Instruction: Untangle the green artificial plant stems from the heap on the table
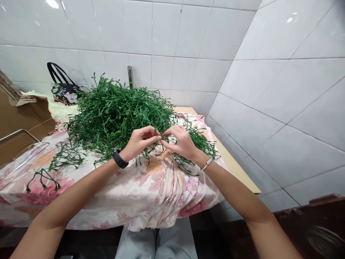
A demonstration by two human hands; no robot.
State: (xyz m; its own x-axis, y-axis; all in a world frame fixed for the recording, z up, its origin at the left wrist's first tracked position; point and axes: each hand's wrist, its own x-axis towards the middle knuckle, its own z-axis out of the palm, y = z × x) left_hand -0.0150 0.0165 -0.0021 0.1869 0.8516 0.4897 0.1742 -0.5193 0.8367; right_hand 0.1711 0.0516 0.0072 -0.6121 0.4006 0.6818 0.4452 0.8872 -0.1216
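Thumb and forefinger of the left hand (138,144) pinch a thin green stem (156,132) just in front of the green pile (118,111). Fingertips of the right hand (182,142) meet the left's at this stem, also near the pile's front edge; thumb and forefinger curve toward each other, but whether they grip it I cannot tell. A black wristband (119,159) circles the left wrist, a metal bracelet (207,162) the right. Loose sprigs (44,180) lie in front of the pile to its left, and more green strands (202,142) spread to its right. Under the pile runs a flowered cloth (129,201), rumpled in front of it; a bare strip of pale board (237,169) shows to its right. White flowers (62,112) lie left of the pile, with a black floral bag (64,93) behind its left edge. Farther left of it are a cardboard box (24,122) and a bent metal rod (28,159). An upright metal strip (130,76) stands behind the pile, before the white tiled wall (167,32).
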